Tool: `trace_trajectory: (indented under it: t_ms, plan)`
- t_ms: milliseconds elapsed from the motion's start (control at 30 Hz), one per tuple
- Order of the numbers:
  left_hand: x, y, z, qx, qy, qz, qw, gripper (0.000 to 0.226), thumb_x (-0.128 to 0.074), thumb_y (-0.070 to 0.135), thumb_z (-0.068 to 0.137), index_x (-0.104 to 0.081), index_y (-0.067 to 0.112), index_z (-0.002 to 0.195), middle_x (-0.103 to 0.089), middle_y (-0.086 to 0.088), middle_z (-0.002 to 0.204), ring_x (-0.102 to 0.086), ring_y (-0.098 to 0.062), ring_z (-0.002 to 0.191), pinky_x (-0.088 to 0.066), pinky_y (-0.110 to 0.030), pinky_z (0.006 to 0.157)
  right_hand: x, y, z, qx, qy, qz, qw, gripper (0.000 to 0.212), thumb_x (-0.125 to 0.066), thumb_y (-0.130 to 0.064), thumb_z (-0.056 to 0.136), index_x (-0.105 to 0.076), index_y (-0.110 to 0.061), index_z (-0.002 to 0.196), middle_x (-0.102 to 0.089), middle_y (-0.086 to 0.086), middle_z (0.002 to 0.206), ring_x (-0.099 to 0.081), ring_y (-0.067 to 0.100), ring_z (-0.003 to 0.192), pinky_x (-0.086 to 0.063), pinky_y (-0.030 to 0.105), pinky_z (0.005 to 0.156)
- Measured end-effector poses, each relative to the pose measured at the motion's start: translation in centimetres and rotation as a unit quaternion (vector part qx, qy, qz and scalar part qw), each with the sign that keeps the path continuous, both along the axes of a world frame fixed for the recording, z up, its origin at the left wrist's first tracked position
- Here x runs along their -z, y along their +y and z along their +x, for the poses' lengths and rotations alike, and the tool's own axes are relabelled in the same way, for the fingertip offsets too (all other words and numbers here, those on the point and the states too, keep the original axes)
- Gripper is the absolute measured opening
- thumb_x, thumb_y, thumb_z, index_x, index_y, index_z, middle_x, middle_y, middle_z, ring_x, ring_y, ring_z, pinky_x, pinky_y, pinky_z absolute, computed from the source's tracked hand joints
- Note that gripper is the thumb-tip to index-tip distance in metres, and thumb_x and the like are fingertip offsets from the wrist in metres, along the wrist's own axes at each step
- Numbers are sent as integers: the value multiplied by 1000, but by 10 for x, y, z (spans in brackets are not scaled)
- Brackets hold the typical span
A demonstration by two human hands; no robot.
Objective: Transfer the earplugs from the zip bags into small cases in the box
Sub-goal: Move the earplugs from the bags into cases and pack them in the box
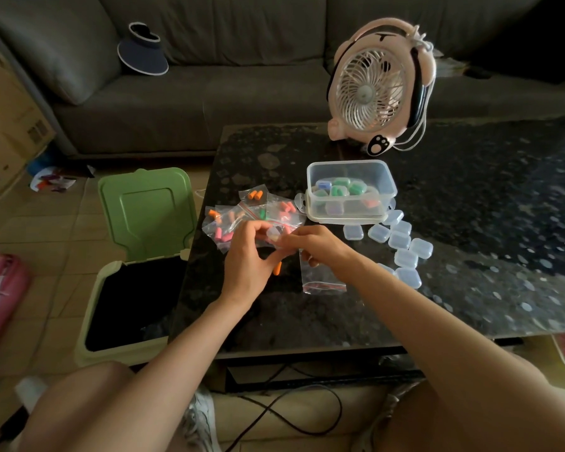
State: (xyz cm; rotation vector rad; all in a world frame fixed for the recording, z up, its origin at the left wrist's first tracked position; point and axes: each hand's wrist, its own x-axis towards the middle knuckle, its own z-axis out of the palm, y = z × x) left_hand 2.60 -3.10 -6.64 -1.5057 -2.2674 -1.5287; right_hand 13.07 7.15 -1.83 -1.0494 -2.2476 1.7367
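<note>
My left hand and my right hand meet over the dark table, both pinching a small clear case between their fingertips. An orange earplug lies on the table just below my left fingers. My right hand also holds an empty zip bag that hangs down onto the table. Several zip bags of orange, pink and green earplugs lie just beyond my hands. The clear plastic box behind them holds several filled cases. Several empty clear cases lie in a loose row to its right.
A pink desk fan stands at the table's far edge behind the box. An open green-lidded bin sits on the floor against the table's left side. A grey sofa with a dark visor hat runs behind.
</note>
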Motion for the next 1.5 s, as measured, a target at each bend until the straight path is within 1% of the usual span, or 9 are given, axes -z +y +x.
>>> trace_trajectory:
  t_ms: [100,200,300,500,800,1000,1133,1267,1500]
  plan:
    - [-4,-2,3,-16,-2,2,1000,42,-80,19,71,-57,2,102,-62,-5,101,-56,-9,90,-24,8,85,1,0,-1,-13,-6,-1,1000,33,-64,-46,84,-62,-13,85,-59,2,83,-49,13,71,-38,24,62]
    - [-8,-4,0,-14,7,-10,1000,39,-80,23,70,-59,5,97,-63,-2,97,-56,-10,90,-35,1,85,3,0,-2,-22,2,6,1000,32,-64,-46,85,-64,-14,86,-61,3,87,-52,14,77,-39,24,64]
    - [-11,-6,-1,-19,42,-26,999,38,-83,18,68,-61,1,93,-67,-10,94,-57,-15,89,-13,12,87,6,1,-2,-34,12,8,999,29,-63,-45,86,-64,-17,80,-60,0,79,-54,14,80,-42,25,68]
    - [-11,-11,-4,1,67,-50,997,40,-85,16,64,-60,-1,91,-66,-13,93,-59,-20,90,-5,12,88,10,0,-4,-42,18,-6,999,39,-62,-42,88,-67,-7,104,-63,5,79,-58,13,74,-47,26,69]
    - [-9,-17,-13,36,102,-75,991,45,-84,30,64,-61,8,97,-67,-4,98,-59,-20,98,-13,-6,94,10,1,-3,-41,49,-35,997,28,-67,-30,86,-63,-17,111,-66,7,92,-62,15,83,-47,26,75]
    - [-11,-20,-22,47,60,-77,994,49,-79,41,65,-56,14,98,-61,4,100,-55,-12,97,-44,-54,94,11,8,-2,-41,61,-28,997,22,-60,-18,91,-64,-17,113,-68,7,97,-65,13,84,-49,24,76]
    - [-19,-26,-34,38,70,-66,995,57,-67,56,65,-53,11,96,-65,-4,96,-63,-20,87,-54,-45,77,18,10,-4,-38,44,142,988,22,-62,-12,89,-65,-15,111,-69,6,101,-63,9,84,-49,19,74]
    - [-24,-34,-52,-16,76,-65,995,57,-69,52,64,-51,9,96,-69,-6,97,-67,-18,86,-54,-33,73,30,6,-6,-125,-15,375,918,30,-64,-3,83,-69,-23,104,-63,-3,106,-55,8,91,-50,28,80]
    - [-14,-39,-59,-52,146,-95,983,56,-78,47,63,-52,8,94,-67,-4,89,-65,-24,79,-53,-44,69,39,-2,-11,-182,-32,442,878,22,-66,-9,83,-64,-20,101,-53,2,109,-55,21,96,-47,31,77]
